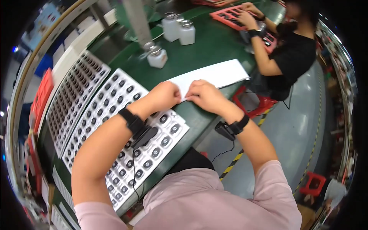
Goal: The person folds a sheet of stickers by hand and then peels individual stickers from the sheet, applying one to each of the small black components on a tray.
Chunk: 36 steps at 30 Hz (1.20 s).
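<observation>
A long white sheet (pixel 218 74) lies across the green table ahead of me. My left hand (pixel 166 96) is closed in a pinch at its near edge. Right beside it, my right hand (pixel 205 96) pinches the same edge with thumb and forefinger, and a narrow white bit of the sheet shows between the two hands. Any small part inside the fingers is hidden. Under my left forearm lies a large white tray (pixel 182 129) with rows of small round black parts. Each wrist wears a black strap with a small device.
Another filled tray (pixel 78 96) stands to the left, beside a red tray (pixel 41 97). White bottles with metal tops (pixel 157 56) stand beyond the sheet, near a grey post (pixel 137 23). At the far right a co-worker (pixel 295 50) handles a red tray (pixel 229 17); red stools stand on the floor.
</observation>
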Each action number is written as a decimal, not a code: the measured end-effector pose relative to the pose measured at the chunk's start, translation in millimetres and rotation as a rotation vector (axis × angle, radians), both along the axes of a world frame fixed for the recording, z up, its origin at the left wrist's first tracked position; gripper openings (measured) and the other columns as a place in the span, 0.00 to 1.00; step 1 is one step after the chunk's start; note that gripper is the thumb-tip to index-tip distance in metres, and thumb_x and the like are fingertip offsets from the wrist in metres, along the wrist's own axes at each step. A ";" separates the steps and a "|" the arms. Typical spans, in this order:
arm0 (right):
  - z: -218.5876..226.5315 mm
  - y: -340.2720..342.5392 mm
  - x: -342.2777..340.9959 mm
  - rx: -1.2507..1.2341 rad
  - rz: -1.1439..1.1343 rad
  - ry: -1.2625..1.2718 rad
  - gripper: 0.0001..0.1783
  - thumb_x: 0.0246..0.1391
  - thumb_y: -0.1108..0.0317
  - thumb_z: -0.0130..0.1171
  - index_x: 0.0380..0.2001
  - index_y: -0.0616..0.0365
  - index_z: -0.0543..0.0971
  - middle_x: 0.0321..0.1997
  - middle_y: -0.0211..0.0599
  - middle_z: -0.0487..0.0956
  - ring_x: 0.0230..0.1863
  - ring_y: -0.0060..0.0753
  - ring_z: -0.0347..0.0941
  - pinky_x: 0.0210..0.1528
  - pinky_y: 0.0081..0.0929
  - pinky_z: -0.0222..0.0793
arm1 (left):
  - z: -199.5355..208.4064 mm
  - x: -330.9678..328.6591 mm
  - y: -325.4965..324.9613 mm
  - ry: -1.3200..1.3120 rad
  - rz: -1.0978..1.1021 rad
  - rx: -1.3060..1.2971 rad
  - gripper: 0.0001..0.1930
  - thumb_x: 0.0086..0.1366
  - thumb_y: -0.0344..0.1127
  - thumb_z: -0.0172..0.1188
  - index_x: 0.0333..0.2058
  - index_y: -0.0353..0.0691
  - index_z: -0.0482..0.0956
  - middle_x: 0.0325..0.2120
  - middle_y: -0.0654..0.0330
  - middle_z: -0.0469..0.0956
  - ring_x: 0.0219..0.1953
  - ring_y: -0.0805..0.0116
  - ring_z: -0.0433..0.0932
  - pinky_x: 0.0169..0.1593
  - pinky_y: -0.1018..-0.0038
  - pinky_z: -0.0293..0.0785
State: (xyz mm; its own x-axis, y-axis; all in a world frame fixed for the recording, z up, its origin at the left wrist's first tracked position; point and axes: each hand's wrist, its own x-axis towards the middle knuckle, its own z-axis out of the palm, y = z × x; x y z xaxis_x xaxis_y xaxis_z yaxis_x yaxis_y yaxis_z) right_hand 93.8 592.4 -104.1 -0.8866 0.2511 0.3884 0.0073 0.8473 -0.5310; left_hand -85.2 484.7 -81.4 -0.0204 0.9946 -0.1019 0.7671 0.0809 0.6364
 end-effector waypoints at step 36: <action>13.3 10.9 -25.1 -0.150 -0.072 -0.343 0.07 0.55 0.72 0.55 0.35 0.62 0.77 0.31 0.43 0.79 0.35 0.38 0.75 0.40 0.29 0.69 | -0.6 5.0 3.2 0.152 0.076 0.040 0.06 0.54 0.30 0.60 0.27 0.32 0.79 0.24 0.47 0.79 0.30 0.52 0.79 0.36 0.63 0.74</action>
State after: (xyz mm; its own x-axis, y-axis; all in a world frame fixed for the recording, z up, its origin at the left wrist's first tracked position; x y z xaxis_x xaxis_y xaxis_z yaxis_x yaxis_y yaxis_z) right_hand 68.7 603.3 -90.9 -0.9368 0.3490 0.0260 0.2630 0.7510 -0.6057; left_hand -80.2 487.9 -82.0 -0.1075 0.9928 -0.0523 0.8477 0.1191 0.5170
